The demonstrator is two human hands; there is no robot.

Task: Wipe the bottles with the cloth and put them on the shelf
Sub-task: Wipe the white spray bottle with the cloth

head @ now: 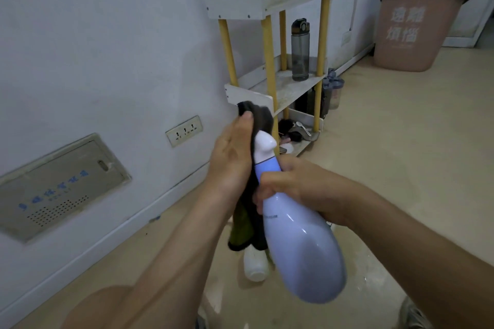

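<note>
The pale blue spray bottle [302, 248] is held in mid-air in front of the person, base toward the camera and white nozzle pointing at the shelf [278, 93]. The right hand [294, 184] curls its fingers round the narrow waist, probably to steady it and leave the top free. The left hand [230, 152] presses the dark cloth [242, 224] against the nozzle, thumb pinching the fold on top, so wiping looks to be under way. A white bottle [255, 264] lies on the floor beneath. The shelf's middle tier is bare in front of a grey water bottle [300, 53], though the yellow posts narrow the entry.
</note>
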